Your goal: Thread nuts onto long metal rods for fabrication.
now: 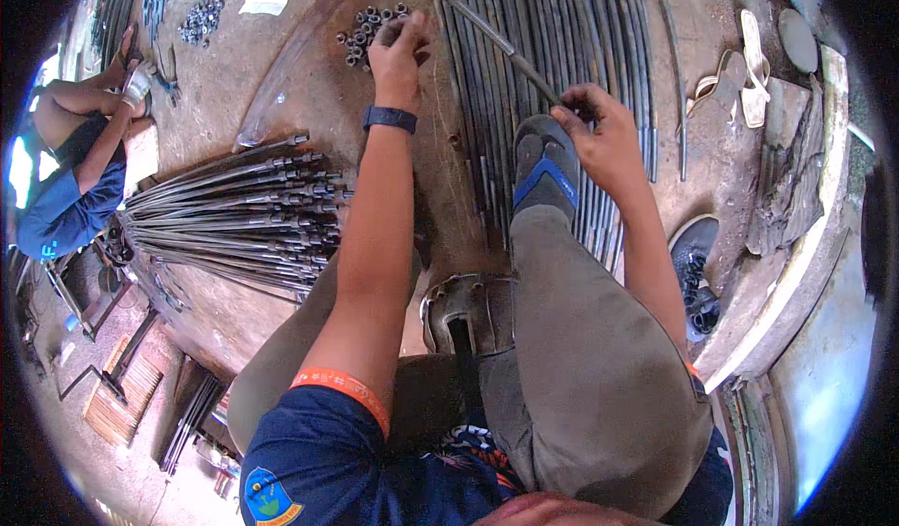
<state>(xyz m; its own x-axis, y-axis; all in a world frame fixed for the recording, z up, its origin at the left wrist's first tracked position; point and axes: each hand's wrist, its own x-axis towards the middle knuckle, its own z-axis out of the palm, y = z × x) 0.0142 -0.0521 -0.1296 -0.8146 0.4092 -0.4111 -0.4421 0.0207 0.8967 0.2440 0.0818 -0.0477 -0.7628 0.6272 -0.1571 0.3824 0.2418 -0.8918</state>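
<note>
My right hand (599,131) is closed around a metal rod (534,78) above my sandalled foot. The rod slants up to the left and has a brighter, thicker section at its far end, where a small collar-like piece shows near the tip. Next to a small heap of metal nuts (359,39), my left hand (398,48) is raised with its fingers curled together. Whatever sits between those fingertips, if anything, is too small to make out. Beneath the held rod, many long dark rods (562,20) lie side by side on the floor.
A fanned bundle of rods with fitted ends (243,212) lies left of my legs. Farther left sits another person (80,175), near a second pile of nuts (201,20). Sandals (752,67) and a dark shoe (695,268) are on the right.
</note>
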